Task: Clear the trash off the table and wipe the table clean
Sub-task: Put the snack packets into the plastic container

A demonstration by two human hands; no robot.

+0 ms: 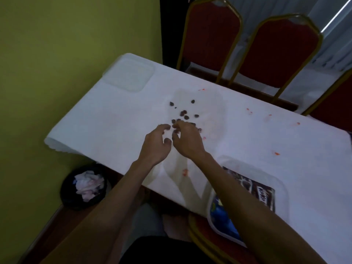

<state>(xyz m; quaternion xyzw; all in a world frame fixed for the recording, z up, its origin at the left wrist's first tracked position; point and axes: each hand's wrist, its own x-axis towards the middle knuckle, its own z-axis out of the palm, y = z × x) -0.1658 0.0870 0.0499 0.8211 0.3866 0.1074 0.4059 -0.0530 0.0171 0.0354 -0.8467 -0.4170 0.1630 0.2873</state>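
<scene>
Where dark bits (185, 117) lie, half-curled fingers (178, 126) touch.

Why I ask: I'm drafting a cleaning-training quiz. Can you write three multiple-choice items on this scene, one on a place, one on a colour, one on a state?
1. Where does the trash bin stand?
A) on a windowsill
B) on the floor by the left end of the table
C) in a cupboard

2. What colour is the upholstery of the chairs?
A) blue
B) green
C) red

3. What state is the table top in?
A) wiped spotless
B) strewn with dark crumbs and red specks
C) piled with plates

Answers: 1 B, the bin sits on the floor below the table edge. 2 C, the backs are red in gold frames. 3 B, crumbs and specks lie on the white top.
</scene>
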